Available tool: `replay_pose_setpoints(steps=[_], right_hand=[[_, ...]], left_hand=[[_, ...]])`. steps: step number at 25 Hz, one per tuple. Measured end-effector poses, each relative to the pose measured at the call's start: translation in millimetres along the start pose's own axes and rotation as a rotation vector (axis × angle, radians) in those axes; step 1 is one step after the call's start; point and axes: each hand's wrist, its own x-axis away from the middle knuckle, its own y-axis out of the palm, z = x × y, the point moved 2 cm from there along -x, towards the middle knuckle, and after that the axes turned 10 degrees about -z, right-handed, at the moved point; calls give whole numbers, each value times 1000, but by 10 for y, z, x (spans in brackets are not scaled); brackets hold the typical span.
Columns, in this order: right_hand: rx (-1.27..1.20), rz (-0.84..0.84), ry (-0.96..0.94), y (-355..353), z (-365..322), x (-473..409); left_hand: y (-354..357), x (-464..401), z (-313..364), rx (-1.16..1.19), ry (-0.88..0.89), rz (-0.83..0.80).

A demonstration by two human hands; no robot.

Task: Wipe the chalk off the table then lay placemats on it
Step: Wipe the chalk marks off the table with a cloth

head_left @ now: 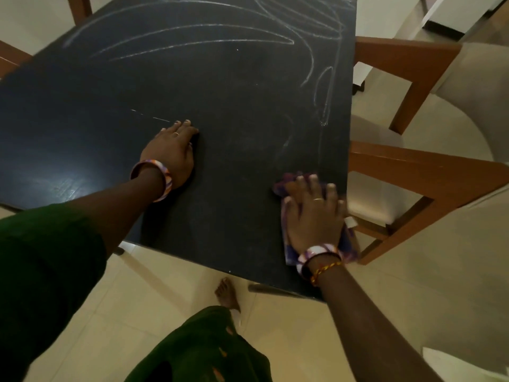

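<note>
The square black matte table point(192, 86) looks wiped around both hands, but white chalk scrawls point(192, 37) stay beyond the fingertips, and no placemats are in view. Right hand point(314, 213) presses flat, fingers spread, on the purple cloth point(292, 244) beneath it; left hand point(172, 153) rests flat, holding nothing.

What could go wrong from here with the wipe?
The right hand presses the purple cloth at the table's near-right corner; the cloth already overhangs the edge and may slip off. Chalk lines cover the far side, so placemats laid now would trap them. The left hand rests flat on wiped surface and could smear residue.
</note>
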Motion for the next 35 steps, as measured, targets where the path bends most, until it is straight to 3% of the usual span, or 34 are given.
replay_pose_setpoints(steps=[3, 5, 9, 11, 13, 16, 19, 23, 25, 26, 28, 30, 31, 33, 35], right_hand=[[17, -77, -310, 111, -436, 84], [40, -103, -414, 31, -470, -296], [43, -90, -225, -235, 94, -1240], [-52, -87, -104, -330, 408, -1287], [-15, -66, -103, -304, 399, -1034], [85, -70, -433, -128, -92, -605], [106, -150, -624, -162, -394, -1013], [79, -113, -324, -412, 95, -1856], [19, -111, -186, -448, 266, -1790], [43, -85, -207, -419, 208, -1607], [115, -27, -525, -230, -134, -1095], [127, -148, -892, -59, -504, -676], [135, -214, -989, -23, -627, -653], [168, -228, -994, -93, -671, -1000], [158, -164, -841, -186, -421, -1550]], left_hand=[[10, -3, 10, 0, -8, 3], [4, -2, 6, 20, -11, 4], [22, -5, 36, 37, -53, -10], [12, -14, 51, 10, -71, 10], [17, -26, 58, -23, -95, 32], [22, -31, 78, -48, -95, 24], [2, -8, 118, -77, -110, 32], [-1, 180, 351, -59, -249, 99], [47, 294, 487, -24, -328, 145], [60, 330, 537, 3, -382, 177], [68, 413, 580, 56, -522, 248], [127, 520, 602, 74, -646, 286], [192, 576, 640, 86, -697, 285], [353, 631, 803, 91, -735, 256], [469, 577, 1070, 68, -680, 246]])
